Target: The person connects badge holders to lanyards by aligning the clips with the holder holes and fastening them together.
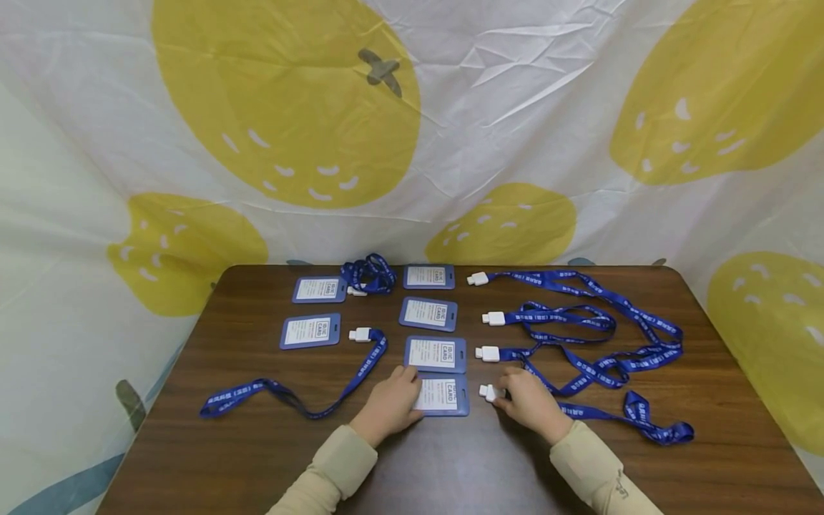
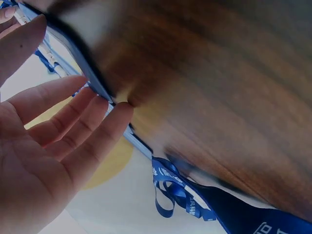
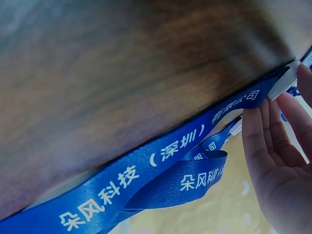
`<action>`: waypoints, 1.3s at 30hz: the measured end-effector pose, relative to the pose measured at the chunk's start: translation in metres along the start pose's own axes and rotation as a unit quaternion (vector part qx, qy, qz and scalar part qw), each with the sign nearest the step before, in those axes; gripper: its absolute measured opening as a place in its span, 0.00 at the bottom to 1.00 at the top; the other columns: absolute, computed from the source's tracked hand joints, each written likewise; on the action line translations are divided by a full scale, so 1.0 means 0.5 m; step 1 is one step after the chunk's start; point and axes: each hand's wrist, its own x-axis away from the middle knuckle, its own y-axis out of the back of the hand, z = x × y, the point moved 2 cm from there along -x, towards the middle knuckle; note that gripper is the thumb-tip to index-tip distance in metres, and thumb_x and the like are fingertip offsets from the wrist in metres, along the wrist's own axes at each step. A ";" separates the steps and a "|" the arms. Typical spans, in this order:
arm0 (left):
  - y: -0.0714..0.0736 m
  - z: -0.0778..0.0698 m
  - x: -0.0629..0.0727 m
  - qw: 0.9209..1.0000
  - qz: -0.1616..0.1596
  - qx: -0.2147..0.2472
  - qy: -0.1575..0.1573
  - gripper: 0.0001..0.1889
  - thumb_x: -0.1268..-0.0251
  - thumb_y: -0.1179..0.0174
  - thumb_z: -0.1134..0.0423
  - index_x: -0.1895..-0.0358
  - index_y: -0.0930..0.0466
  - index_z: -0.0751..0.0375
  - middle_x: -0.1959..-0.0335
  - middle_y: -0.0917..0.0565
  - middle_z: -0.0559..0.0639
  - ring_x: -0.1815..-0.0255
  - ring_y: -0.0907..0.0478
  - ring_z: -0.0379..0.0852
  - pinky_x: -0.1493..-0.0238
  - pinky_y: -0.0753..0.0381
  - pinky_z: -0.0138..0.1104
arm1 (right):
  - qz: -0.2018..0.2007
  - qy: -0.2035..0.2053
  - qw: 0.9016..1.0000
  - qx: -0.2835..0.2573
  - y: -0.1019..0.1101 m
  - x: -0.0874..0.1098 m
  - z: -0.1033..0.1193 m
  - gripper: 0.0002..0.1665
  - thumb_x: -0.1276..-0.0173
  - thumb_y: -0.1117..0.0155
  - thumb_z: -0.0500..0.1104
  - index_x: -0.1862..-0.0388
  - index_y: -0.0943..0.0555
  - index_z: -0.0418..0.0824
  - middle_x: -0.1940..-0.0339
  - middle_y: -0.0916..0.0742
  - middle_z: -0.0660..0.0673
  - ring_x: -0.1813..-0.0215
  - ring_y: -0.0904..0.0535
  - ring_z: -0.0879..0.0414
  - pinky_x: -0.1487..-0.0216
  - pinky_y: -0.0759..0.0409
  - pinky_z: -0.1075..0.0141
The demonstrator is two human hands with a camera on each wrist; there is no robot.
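A clip [image 1: 488,393] sat right of a card [image 1: 444,397];
Left hand [image 1: 389,402], loosely outstretched, touched the card's left edge; right hand [image 1: 531,405] seemingly pinched the clip, its grip partly hidden.

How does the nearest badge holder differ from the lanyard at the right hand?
The badge holder is flat and rectangular; the lanyard is a long, bent ribbon. The badge holder holds a white card; the lanyard ends in a white clip. The left hand touches the badge holder; the right hand pinches the lanyard's clip. Both are blue.
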 end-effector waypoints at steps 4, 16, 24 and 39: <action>0.000 -0.002 -0.001 1.000 -0.001 -0.006 0.003 0.23 0.55 0.31 0.53 0.59 0.20 0.66 0.58 0.27 0.53 0.58 0.31 0.47 0.68 0.22 0.34 | 0.001 -0.003 1.000 -0.001 0.001 -0.001 0.001 0.08 0.57 0.27 0.33 0.79 0.20 0.34 0.80 0.23 0.48 0.74 0.25 0.54 0.73 0.26 0.61; 0.001 -0.008 -0.007 1.000 0.014 -0.010 0.015 0.23 0.55 0.30 0.54 0.57 0.21 0.66 0.61 0.28 0.52 0.59 0.32 0.46 0.70 0.23 0.34 | -0.006 0.017 1.000 0.004 -0.001 -0.004 0.003 0.09 0.58 0.27 0.33 0.81 0.22 0.36 0.81 0.25 0.49 0.76 0.27 0.56 0.75 0.27 0.63; 0.001 -0.008 -0.007 1.000 0.020 -0.007 0.021 0.23 0.55 0.30 0.54 0.58 0.21 0.66 0.60 0.29 0.51 0.58 0.33 0.47 0.73 0.24 0.34 | -0.006 0.027 1.000 0.009 -0.002 -0.006 0.004 0.10 0.58 0.27 0.33 0.82 0.22 0.37 0.81 0.26 0.49 0.77 0.28 0.57 0.75 0.28 0.63; 0.005 -0.010 -0.010 0.999 0.026 -0.002 0.028 0.22 0.57 0.29 0.54 0.60 0.20 0.65 0.60 0.28 0.52 0.58 0.32 0.47 0.71 0.24 0.36 | -0.006 0.052 0.999 0.001 -0.006 -0.011 0.010 0.08 0.58 0.28 0.32 0.77 0.19 0.34 0.79 0.24 0.48 0.75 0.25 0.55 0.73 0.25 0.62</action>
